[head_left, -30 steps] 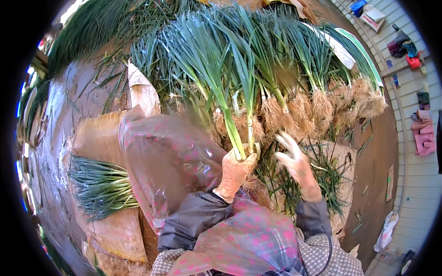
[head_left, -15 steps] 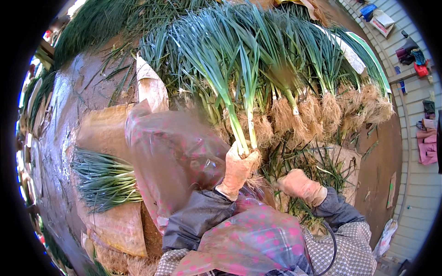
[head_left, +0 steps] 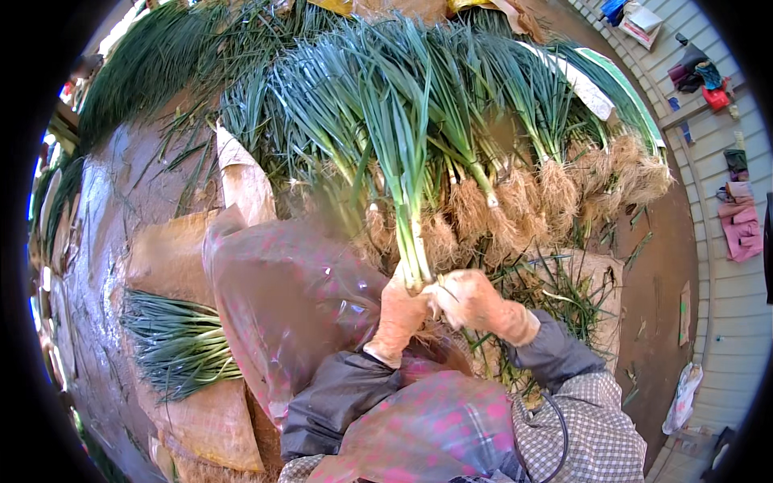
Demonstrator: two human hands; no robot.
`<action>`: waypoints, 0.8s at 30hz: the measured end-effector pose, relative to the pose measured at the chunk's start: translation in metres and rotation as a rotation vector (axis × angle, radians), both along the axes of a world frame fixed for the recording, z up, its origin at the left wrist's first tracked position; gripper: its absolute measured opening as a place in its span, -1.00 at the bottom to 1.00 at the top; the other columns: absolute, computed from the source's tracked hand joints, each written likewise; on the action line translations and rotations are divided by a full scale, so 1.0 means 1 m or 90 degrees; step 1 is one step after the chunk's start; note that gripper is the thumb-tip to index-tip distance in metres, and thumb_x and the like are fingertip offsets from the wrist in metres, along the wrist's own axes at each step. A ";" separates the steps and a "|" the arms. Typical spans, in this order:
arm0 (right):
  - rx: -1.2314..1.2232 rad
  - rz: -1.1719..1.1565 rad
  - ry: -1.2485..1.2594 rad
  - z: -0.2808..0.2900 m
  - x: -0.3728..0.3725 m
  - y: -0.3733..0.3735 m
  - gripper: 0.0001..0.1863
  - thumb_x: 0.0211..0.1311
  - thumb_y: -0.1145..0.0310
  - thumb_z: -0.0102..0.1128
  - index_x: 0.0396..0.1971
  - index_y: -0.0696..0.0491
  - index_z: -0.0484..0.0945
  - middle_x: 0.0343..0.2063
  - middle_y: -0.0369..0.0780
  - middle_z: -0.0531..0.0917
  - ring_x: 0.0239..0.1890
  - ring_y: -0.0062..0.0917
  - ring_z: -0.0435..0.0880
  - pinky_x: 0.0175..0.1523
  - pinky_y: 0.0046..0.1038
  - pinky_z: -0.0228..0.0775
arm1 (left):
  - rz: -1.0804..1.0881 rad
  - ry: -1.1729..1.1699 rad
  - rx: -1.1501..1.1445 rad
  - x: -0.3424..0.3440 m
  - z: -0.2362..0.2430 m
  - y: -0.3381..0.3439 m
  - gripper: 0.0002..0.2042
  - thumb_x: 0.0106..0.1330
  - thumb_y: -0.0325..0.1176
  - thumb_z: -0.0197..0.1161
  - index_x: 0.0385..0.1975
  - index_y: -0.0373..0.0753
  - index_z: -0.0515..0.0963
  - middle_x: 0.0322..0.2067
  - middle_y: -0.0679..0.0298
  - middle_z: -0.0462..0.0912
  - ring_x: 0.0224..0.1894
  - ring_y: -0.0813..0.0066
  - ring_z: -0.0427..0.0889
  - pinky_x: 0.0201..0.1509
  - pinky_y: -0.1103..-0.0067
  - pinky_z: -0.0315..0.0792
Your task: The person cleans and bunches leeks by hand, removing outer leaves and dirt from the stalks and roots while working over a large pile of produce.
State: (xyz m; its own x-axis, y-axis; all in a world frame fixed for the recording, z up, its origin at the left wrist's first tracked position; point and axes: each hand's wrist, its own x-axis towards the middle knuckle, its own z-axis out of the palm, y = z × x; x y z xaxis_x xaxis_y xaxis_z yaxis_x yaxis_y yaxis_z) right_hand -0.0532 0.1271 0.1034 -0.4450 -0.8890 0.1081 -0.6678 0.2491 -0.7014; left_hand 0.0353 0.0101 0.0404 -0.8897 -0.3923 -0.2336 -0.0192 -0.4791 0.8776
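Observation:
My left hand (head_left: 403, 310), in a dirty pale orange glove, is closed round the white lower ends of a few green onions (head_left: 415, 233). Their long green leaves point away from me over a larger pile. Right beside it, at the base of the stalks, my right hand (head_left: 477, 302) is closed in a matching glove. A thin pale bit shows at its fingertips, too small to name. Roots hang below the left hand. Beyond both hands lies a wide row of green onions (head_left: 483, 153) with tan, stringy roots (head_left: 555, 193) toward me.
A plastic sheet with pink dots (head_left: 298, 290) covers my lap. To the left, a trimmed bundle of green onions (head_left: 181, 342) lies on tan sacking (head_left: 201, 423). Loose leaf scraps (head_left: 564, 294) litter the ground at right, before a pale ribbed wall (head_left: 737, 322).
My right hand has moved left and up to meet the left hand at the stalk bases. The held onions now stand more upright and closer together. The whole view has shifted slightly.

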 end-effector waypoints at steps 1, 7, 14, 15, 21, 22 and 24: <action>-0.042 -0.017 -0.227 0.019 0.001 0.002 -0.77 0.33 0.40 -0.03 -0.44 0.14 0.59 -0.62 -0.26 0.62 -0.69 -0.64 0.52 -0.64 -0.58 0.34 | -0.038 -0.029 0.006 0.002 -0.013 -0.006 -0.70 0.17 -0.61 0.17 -0.08 -0.28 0.44 -0.49 0.43 0.49 -0.48 0.68 0.47 -0.39 0.67 0.44; 0.228 -0.443 0.431 -0.038 -0.114 0.066 -0.55 0.34 -0.12 -0.13 -0.15 -0.06 0.53 -0.61 -0.27 0.62 -0.59 -0.71 0.57 -0.66 -0.75 0.23 | -0.227 -0.031 0.351 0.010 0.017 -0.021 -0.77 0.29 -0.38 0.13 -0.13 -0.32 0.54 -0.50 0.34 0.55 -0.53 0.61 0.51 -0.49 0.67 0.39; 0.071 -0.202 -0.163 -0.010 -0.063 0.040 -0.70 0.41 0.25 -0.02 -0.03 0.11 0.53 -0.42 -0.23 0.65 -0.50 -0.68 0.58 -0.46 -0.66 0.43 | -0.180 0.012 0.522 -0.004 0.023 -0.031 -0.73 0.26 -0.33 0.17 -0.11 -0.34 0.48 -0.32 0.23 0.60 -0.40 0.53 0.56 -0.29 0.64 0.50; 0.078 -0.245 -0.470 0.008 -0.042 0.026 -0.70 0.40 0.23 -0.02 -0.10 0.13 0.56 -0.44 -0.24 0.66 -0.52 -0.66 0.59 -0.47 -0.64 0.43 | -0.114 0.008 0.492 -0.003 0.010 -0.028 -0.77 0.28 -0.34 0.15 -0.15 -0.31 0.48 -0.28 0.20 0.61 -0.31 0.48 0.59 -0.23 0.58 0.53; 0.172 -0.106 -0.358 0.011 -0.020 0.025 -0.50 0.26 -0.05 0.12 -0.44 0.17 0.61 -0.50 -0.19 0.66 -0.56 -0.53 0.64 -0.40 -0.52 0.48 | -0.132 0.053 0.554 -0.002 0.015 -0.018 -0.84 0.26 -0.50 0.13 -0.18 -0.32 0.46 -0.17 0.08 0.61 -0.21 0.38 0.62 -0.08 0.46 0.54; 0.171 -0.203 -0.353 0.020 -0.027 0.017 -0.49 0.28 -0.07 0.08 -0.44 0.16 0.59 -0.57 -0.22 0.62 -0.58 -0.55 0.64 -0.43 -0.50 0.46 | -0.119 0.037 0.511 0.000 0.022 -0.020 -0.85 0.22 -0.55 0.16 -0.22 -0.33 0.48 -0.22 0.11 0.62 -0.25 0.40 0.62 -0.12 0.49 0.55; 0.235 -0.263 -0.098 0.022 -0.045 0.000 -0.47 0.27 -0.12 0.04 -0.48 0.12 0.59 -0.70 -0.26 0.57 -0.63 -0.58 0.62 -0.51 -0.47 0.41 | -0.092 0.031 0.357 -0.001 0.019 -0.016 -0.86 0.19 -0.57 0.20 -0.26 -0.32 0.49 -0.27 0.17 0.62 -0.28 0.46 0.61 -0.16 0.55 0.53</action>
